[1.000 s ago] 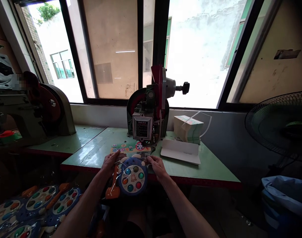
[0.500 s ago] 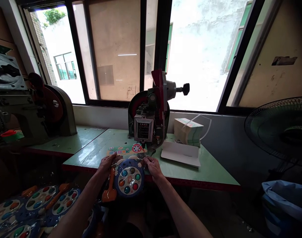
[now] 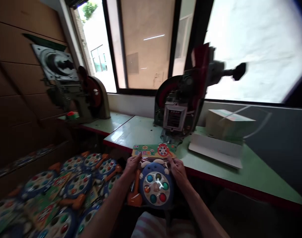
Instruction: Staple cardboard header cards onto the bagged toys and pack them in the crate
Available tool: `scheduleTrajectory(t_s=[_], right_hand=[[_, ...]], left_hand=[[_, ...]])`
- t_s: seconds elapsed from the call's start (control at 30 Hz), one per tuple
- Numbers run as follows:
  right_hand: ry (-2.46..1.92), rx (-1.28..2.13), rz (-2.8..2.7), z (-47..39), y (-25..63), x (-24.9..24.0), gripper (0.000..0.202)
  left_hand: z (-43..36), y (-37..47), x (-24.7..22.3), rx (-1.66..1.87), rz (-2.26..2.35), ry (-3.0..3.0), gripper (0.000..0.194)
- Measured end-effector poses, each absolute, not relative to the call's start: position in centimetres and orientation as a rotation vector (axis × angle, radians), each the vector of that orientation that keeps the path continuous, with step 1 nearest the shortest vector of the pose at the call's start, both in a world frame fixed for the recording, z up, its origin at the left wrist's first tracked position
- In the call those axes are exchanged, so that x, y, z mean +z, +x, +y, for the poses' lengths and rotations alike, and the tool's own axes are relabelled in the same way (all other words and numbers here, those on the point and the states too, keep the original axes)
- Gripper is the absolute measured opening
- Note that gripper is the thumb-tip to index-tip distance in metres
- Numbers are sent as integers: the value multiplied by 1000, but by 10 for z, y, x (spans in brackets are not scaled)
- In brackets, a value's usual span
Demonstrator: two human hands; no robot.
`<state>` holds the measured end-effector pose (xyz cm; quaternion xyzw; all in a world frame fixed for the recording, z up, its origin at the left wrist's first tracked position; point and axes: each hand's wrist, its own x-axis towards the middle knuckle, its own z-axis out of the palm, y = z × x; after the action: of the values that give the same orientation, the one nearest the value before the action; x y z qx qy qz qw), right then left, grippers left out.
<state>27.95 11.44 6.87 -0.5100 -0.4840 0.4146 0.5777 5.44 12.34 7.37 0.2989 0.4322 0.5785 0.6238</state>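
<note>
My left hand point(image 3: 132, 166) and my right hand point(image 3: 177, 170) pinch the two upper sides of a bagged toy, at the lower edge of its printed header card point(image 3: 151, 150). Inside the clear bag is a round blue animal-faced toy point(image 3: 156, 186) with several coloured buttons. An orange toy hammer point(image 3: 135, 195) lies beside it in the same bag. The package is held at the front edge of the green table point(image 3: 131, 130), over my lap. Just beyond the card stands a dark red and green bench machine point(image 3: 175, 115) with a label plate.
Many similar bagged toys point(image 3: 79, 185) are heaped at lower left. A white open carton piece point(image 3: 215, 150) and a block of stacked cards point(image 3: 230, 124) with a loose strap are on the table at right. Another machine point(image 3: 91, 96) stands at left, near stacked cardboard boxes point(image 3: 24, 72).
My view has turned left, bringing more of the toy heap into sight. Both hands have drawn the bagged toy slightly back from the machine, and its header card now shows more fully.
</note>
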Motion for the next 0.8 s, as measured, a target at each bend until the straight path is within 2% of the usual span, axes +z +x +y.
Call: scheduleTrajectory(t_s=[0.13,0.23,0.33,0.47,0.57,0.63,0.7,0.8], right_hand=[[-1336,943,-1200,85,278,39,61],[-1381,1010,-1228,72,273,30,62],[-1381,962,-1239,64,263,43,60],[-1385,690,-1197,63,241,76,57],[-1352,529,-1105,65,214,88,57],[-1316,563,-1052,60,191,86,57],[-1251,705,-1067,48,166,79,57],[-1137,944,-1206,21,135,63,54]], left_hand=[[87,50,41,1328,1068,643,53],[68,38,26,1393,1141,635,50],[46,18,27,1568,1239,648,39],[-7,5,45,1763,1338,722,26],[-47,21,54,1507,1208,874,33],[-58,33,56,1365,1029,780,41],[-53,38,55,1425,895,518,47],[-30,26,54,1639,793,159,38]])
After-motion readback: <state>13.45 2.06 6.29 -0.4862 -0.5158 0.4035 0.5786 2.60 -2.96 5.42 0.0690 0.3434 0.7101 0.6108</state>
